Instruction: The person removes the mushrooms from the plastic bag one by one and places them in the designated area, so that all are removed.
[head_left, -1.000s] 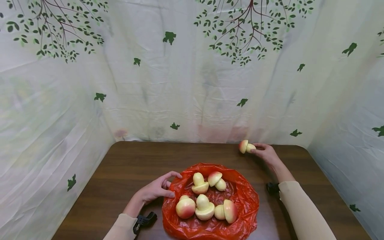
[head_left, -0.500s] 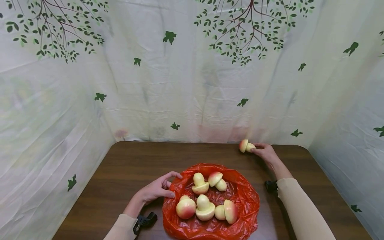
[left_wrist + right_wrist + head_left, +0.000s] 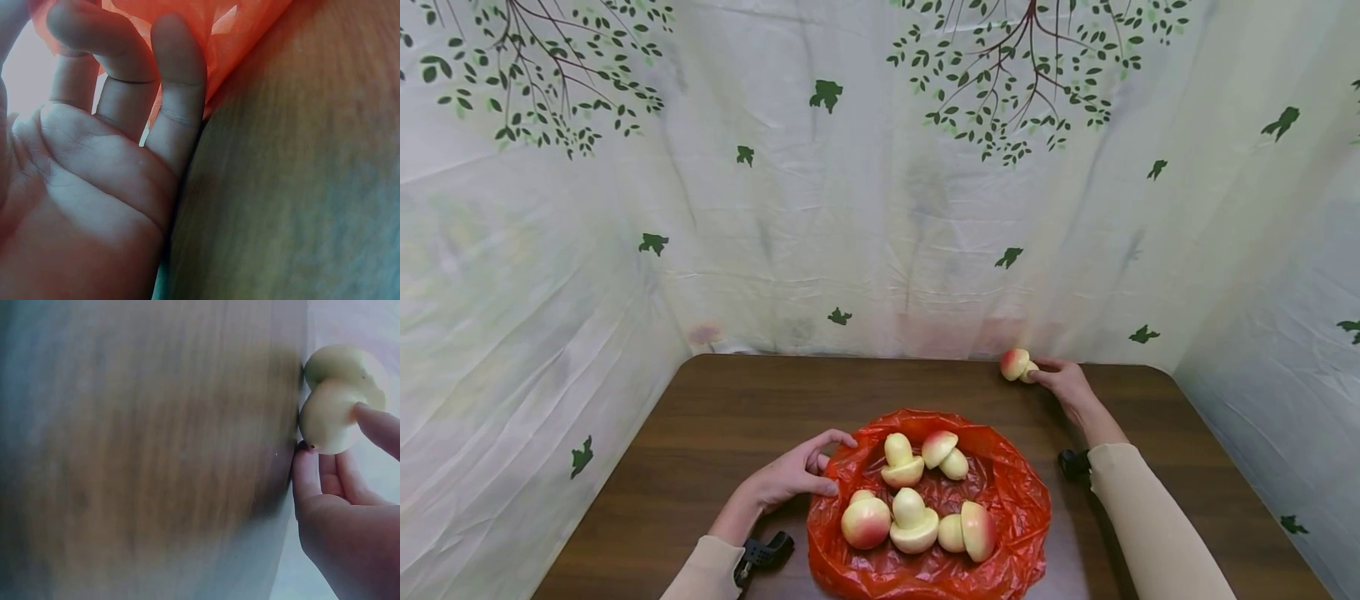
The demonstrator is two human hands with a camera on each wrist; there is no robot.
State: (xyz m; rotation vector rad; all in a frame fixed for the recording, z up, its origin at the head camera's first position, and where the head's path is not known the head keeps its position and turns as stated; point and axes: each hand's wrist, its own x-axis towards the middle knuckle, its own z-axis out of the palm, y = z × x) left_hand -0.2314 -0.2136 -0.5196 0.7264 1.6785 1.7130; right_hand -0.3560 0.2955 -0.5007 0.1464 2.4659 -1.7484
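A red plastic bag (image 3: 1026, 500) stands with its mouth spread wide. In it lie several cream mushrooms (image 3: 914, 525) with red-blushed caps. My left hand (image 3: 786, 475) touches the bag's left rim, index finger over the edge and thumb lower on the side; the left wrist view shows its fingers (image 3: 180, 69) loosely bent against the red plastic. At the table's far right edge, my right hand (image 3: 1067, 387) pinches another mushroom (image 3: 1015, 365) by its stem, cap toward the left. In the right wrist view, the thumb presses this mushroom's pale stem (image 3: 328, 419). Whether it touches the table, I cannot tell.
The brown wooden table (image 3: 760, 392) has rounded far corners. A white curtain (image 3: 865, 208) printed with branches and leaves hangs close behind it and along both sides. Black straps sit on both wrists, the left one (image 3: 763, 557) beside the bag.
The mushroom in my right hand has turned, so more of its red cap faces the head camera. The right forearm has shifted slightly left. My left hand and the bag stay put.
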